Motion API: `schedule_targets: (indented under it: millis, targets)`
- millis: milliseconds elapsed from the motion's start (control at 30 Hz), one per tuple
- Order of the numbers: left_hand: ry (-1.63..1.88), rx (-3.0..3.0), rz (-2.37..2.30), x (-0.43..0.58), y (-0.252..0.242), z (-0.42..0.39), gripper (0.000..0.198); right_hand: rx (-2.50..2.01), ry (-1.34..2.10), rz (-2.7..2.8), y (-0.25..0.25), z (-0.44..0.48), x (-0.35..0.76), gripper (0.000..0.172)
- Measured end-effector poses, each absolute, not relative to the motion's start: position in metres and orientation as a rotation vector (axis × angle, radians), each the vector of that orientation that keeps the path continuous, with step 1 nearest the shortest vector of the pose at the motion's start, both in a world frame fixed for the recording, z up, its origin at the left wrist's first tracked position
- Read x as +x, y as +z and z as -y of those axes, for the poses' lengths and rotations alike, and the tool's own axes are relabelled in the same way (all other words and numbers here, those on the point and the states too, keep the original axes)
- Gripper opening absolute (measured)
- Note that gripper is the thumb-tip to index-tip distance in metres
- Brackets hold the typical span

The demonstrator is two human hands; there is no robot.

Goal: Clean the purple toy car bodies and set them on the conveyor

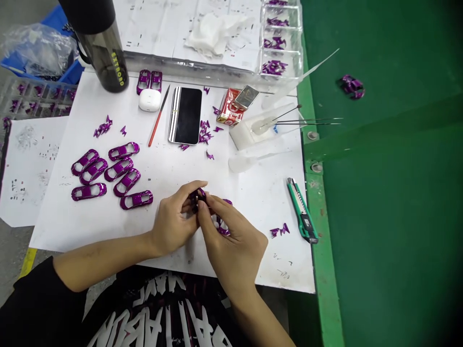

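Close to my body, my left hand [173, 221] is closed around a small purple toy car shell [198, 194], mostly hidden by the fingers. The thumb and fingertips of my right hand [235, 236] pinch at the same shell from the other side; whether they also hold a small part cannot be seen. Behind my right hand lies another purple shell [223, 227], partly covered. To the left, several purple toy car shells [126, 182] rest on the white sheet. Small purple pieces [280, 230] lie to the right of my right hand.
A green utility knife [303, 212] lies at the right edge. Further back are a phone [185, 115], a red-handled brush [159, 115], a white earbud case [149, 100], a dark bottle [101, 46], a red box [230, 107] and a white holder with thin needles [249, 132].
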State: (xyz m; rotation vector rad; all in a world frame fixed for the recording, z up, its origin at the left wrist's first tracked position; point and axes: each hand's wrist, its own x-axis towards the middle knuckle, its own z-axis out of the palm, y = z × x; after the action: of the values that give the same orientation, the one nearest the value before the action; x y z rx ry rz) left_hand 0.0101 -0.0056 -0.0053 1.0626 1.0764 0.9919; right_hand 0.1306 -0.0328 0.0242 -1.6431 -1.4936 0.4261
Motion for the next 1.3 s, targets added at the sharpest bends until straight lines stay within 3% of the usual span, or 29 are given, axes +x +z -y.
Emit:
schedule_targets:
  millis: [200, 567, 700, 800, 867, 967, 1100, 1233, 1300]
  targets:
    - [0.974, 1.069, -1.036, 0.008, -0.006, 0.007, 0.040, -1.696, 0.570, 1.513, 0.036, 0.035, 0.136, 0.017]
    - [0.914, 1.273, -1.024, 0.004, -0.008, 0.006, 0.039, -1.620, 0.222, 1.628, 0.019, 0.040, 0.126, 0.022]
    - [0.904, 1.197, -0.992, 0.000, -0.006, 0.003, 0.056, -1.565, 0.177, 1.668, 0.019, 0.042, 0.123, 0.028]
    - [0.865, 1.069, -0.940, -0.003, -0.004, -0.001, 0.078, -1.580, 0.392, 1.650, 0.024, 0.038, 0.135, 0.018]
    - [0.813, 1.044, -0.885, -0.005, -0.003, -0.003, 0.086, -1.599, 0.596, 1.620, 0.028, 0.033, 0.149, 0.023]
    - [0.778, 1.147, -0.843, -0.008, -0.006, -0.003, 0.079, -1.555, 0.904, 1.699, 0.031, 0.026, 0.164, 0.043]
    - [0.762, 1.283, -0.871, -0.009, -0.013, 0.001, 0.068, -1.607, 0.917, 1.701, 0.029, 0.027, 0.163, 0.036]
    - [0.822, 1.263, -0.882, -0.007, -0.014, 0.000, 0.073, -1.587, 0.907, 1.799, 0.040, 0.031, 0.166, 0.038]
    - [0.855, 1.276, -0.922, -0.007, -0.011, -0.002, 0.064, -1.583, 0.812, 1.861, 0.055, 0.026, 0.177, 0.028]
